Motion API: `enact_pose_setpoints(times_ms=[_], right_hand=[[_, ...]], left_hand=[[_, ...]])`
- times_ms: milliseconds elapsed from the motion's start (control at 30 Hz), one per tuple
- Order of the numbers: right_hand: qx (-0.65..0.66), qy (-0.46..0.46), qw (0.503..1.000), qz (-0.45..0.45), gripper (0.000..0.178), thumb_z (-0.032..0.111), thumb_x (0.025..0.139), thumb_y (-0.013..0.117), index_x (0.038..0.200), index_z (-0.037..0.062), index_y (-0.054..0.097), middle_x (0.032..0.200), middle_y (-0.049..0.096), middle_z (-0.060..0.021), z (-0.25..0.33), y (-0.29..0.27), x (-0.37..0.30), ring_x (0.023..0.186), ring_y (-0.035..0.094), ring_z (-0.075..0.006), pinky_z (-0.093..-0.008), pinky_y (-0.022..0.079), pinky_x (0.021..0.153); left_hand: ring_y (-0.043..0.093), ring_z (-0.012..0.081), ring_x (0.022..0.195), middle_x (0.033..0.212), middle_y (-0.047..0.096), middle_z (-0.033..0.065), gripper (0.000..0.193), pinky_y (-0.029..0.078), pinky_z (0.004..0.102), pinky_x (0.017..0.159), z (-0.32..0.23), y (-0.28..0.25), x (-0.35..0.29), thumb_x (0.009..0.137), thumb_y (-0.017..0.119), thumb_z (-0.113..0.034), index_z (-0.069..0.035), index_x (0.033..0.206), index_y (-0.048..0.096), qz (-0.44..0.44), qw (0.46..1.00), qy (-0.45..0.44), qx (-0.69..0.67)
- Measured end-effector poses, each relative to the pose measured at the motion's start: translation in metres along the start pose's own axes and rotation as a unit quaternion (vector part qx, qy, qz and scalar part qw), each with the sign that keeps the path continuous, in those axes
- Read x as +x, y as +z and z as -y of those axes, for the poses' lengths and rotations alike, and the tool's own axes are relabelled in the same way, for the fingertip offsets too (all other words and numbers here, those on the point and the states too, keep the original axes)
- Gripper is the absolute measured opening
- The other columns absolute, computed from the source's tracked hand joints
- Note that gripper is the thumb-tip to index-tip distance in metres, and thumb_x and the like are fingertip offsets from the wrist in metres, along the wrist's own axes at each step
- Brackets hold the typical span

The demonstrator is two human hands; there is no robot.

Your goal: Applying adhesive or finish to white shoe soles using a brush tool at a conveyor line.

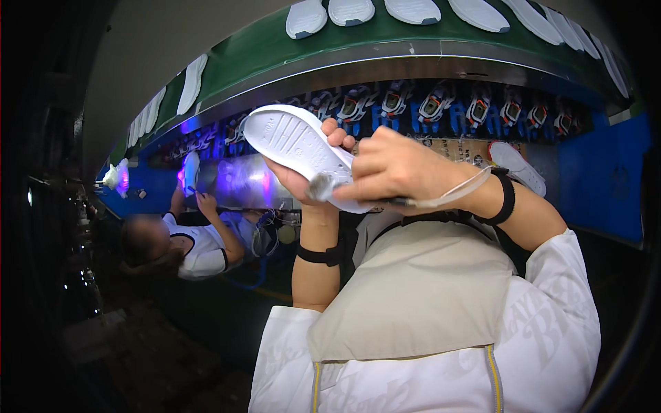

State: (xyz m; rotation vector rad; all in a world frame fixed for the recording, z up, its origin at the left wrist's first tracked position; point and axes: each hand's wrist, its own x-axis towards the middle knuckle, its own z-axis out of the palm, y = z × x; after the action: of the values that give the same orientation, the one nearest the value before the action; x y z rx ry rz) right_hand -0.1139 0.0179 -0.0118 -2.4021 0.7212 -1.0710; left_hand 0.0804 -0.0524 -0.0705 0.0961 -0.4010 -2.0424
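My left hand grips a white shoe sole from below, its fingertips curling over the far edge. The sole is tilted, with its grooved inner face toward me and a raised rim around it. Closed around the dark handle of a brush, my right hand is over the sole's near end. The brush's greyish tip is blurred and appears to be at the sole's surface. A clear tube runs from the handle along my right wrist. Part of the sole is hidden behind my right hand.
White soles lie along a green belt behind a metal ledge. Beneath it stands a row of shoe uppers. Another sole lies on the bench at right, near a blue panel. A co-worker at left holds a sole under purple light.
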Motion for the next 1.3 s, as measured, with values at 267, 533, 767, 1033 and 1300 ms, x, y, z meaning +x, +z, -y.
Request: enact_pose_setpoints(times_ms=[267, 533, 767, 1033, 1300], right_hand=[[0.051, 0.03, 0.997, 0.044, 0.033, 0.017, 0.086, 0.08, 0.118, 0.0123, 0.075, 0.088, 0.066, -0.0034, 0.005, -0.015, -0.001, 0.088, 0.06, -0.0221, -0.0375, 0.041, 0.082], [0.015, 0.054, 0.996, 0.067, 0.036, 0.014, 0.083, 0.082, 0.118, 0.0107, 0.075, 0.084, 0.061, -0.0041, 0.005, -0.029, 0.009, 0.082, 0.058, -0.0224, -0.036, 0.041, 0.079], [-0.052, 0.067, 0.996, 0.038, 0.04, 0.011, 0.079, 0.083, 0.118, 0.0113, 0.075, 0.084, 0.059, -0.0041, -0.001, -0.03, 0.013, 0.081, 0.055, -0.023, -0.0366, 0.04, 0.079], [-0.124, 0.052, 0.987, 0.084, 0.039, 0.01, 0.075, 0.083, 0.113, 0.0111, 0.076, 0.083, 0.059, -0.0043, -0.002, -0.031, 0.008, 0.086, 0.057, -0.0248, -0.0414, 0.044, 0.093], [-0.147, 0.045, 0.985, 0.08, 0.038, 0.014, 0.079, 0.082, 0.116, 0.0128, 0.076, 0.084, 0.06, -0.0036, -0.005, -0.031, 0.004, 0.085, 0.057, -0.0249, -0.0408, 0.043, 0.091]], left_hand=[[0.05, 0.0252, 0.08, 0.101, 0.052, 0.016, 0.099, 0.046, 0.0389, 0.071, -0.025, 0.025, 0.017, 0.085, 0.028, -0.093, -0.008, 0.129, 0.058, 0.03, 0.999, -0.002, 0.029], [0.067, 0.0355, 0.083, 0.102, 0.067, 0.0272, 0.105, 0.057, 0.0461, 0.072, -0.039, 0.043, 0.048, 0.091, 0.016, -0.087, 0.001, 0.13, 0.057, 0.084, 0.963, -0.093, 0.24], [0.073, 0.0232, 0.095, 0.114, 0.073, 0.0168, 0.071, 0.061, 0.0371, 0.083, -0.036, 0.047, 0.07, 0.11, 0.024, -0.057, -0.002, 0.135, 0.06, 0.061, 0.887, -0.095, 0.448], [0.069, 0.0233, 0.103, 0.118, 0.071, 0.0211, 0.082, 0.055, 0.0339, 0.089, -0.037, 0.062, 0.077, 0.101, 0.04, -0.071, 0.0, 0.131, 0.067, 0.026, 0.724, -0.263, 0.637], [0.069, 0.024, 0.102, 0.117, 0.071, 0.0223, 0.085, 0.054, 0.0346, 0.091, -0.041, 0.052, 0.078, 0.101, 0.04, -0.073, 0.002, 0.128, 0.069, 0.028, 0.658, -0.314, 0.684]])
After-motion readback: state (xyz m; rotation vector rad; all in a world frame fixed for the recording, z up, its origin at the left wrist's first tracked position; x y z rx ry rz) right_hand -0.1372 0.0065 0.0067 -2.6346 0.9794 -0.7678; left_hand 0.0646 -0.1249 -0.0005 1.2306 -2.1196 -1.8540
